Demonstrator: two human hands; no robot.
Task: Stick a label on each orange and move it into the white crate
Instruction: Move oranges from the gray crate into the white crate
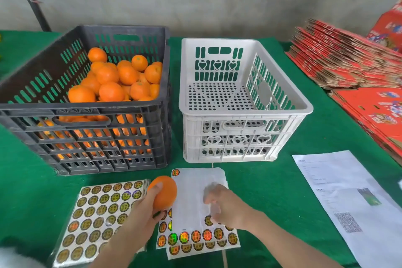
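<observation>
My left hand [141, 209] grips one orange [164, 191] just above the label sheets, near the table's front. My right hand [224, 205] is blurred, its fingers curled down onto a mostly used label sheet [191, 202], at a round label [208, 220] by the fingertips. A full sheet of round gold labels [97, 215] lies to the left. The white crate [243, 111] stands behind with nothing in it. The black crate [87, 113] on its left holds several oranges [121, 78].
A printed paper with a QR code [348, 198] lies at the right on the green cloth [272, 191]. Stacks of flat red cartons [348, 59] fill the far right. A grey wall rises behind the crates.
</observation>
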